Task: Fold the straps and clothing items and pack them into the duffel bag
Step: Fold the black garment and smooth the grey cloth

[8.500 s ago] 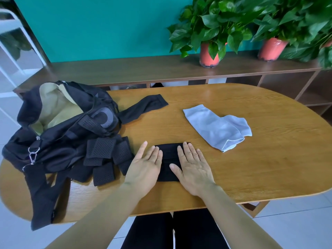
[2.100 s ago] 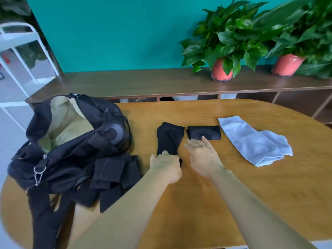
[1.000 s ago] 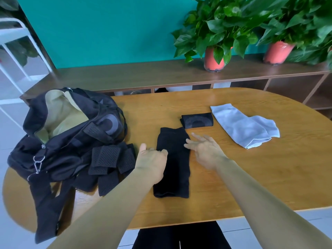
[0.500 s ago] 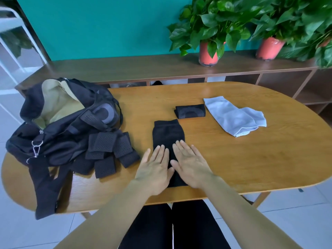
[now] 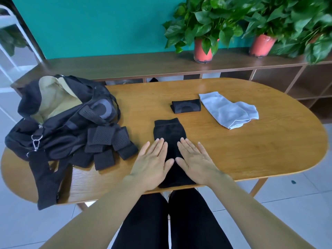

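Observation:
A long black sleeve-like garment (image 5: 169,131) lies flat on the wooden table (image 5: 251,151), running from the near edge away from me. My left hand (image 5: 152,162) presses flat on its left side with straight fingers. My right hand (image 5: 195,159) lies flat on its right side. A small folded black piece (image 5: 186,106) sits farther back. Right of it lies a light blue garment (image 5: 228,109), loosely folded. An open black duffel bag (image 5: 59,115) with a beige lining slumps at the table's left end. Its black mesh-padded straps (image 5: 109,141) spill toward my left hand.
One bag strap (image 5: 45,178) hangs over the near left table edge. A low wooden shelf (image 5: 143,63) with two potted plants (image 5: 203,27) runs behind the table against a teal wall. My legs are under the near edge.
I dragged the second black garment toward me and laid it out lengthwise. Both hands then moved from its edges onto it and now spread slightly apart, flat.

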{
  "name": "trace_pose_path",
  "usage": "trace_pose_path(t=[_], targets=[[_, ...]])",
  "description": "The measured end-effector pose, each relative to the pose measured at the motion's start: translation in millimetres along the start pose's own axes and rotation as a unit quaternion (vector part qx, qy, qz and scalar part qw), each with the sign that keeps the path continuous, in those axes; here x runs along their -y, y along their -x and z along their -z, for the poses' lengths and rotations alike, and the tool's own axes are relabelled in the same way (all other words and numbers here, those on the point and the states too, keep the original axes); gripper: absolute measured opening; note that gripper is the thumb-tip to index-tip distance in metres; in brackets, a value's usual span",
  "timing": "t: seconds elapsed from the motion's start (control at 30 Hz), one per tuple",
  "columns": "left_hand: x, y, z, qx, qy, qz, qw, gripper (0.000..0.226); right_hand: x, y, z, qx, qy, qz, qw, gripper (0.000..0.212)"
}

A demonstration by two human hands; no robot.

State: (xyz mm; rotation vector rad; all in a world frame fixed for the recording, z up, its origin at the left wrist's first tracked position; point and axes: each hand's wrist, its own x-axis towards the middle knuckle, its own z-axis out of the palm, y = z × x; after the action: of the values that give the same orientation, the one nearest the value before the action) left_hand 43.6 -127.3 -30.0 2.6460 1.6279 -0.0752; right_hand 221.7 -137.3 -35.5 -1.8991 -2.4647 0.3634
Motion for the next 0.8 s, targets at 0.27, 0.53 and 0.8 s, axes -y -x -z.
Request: trace_pose_path(t=[0.27,0.53,0.8], targets=[[12,-67,10,0.021,-0.037,0.054,0.998,0.064,-6,-61,21,-0.026,0.029,-0.035,0.999,0.057],[19,-81,-13,0.071,-0.049,0.068,0.994,0.071,-23,-81,1,0.006,0.055,-0.040,0.998,0.060],[20,-76,-9,0.073,-0.084,0.087,0.990,0.076,-25,-79,2,0.017,0.075,-0.057,0.995,0.063]])
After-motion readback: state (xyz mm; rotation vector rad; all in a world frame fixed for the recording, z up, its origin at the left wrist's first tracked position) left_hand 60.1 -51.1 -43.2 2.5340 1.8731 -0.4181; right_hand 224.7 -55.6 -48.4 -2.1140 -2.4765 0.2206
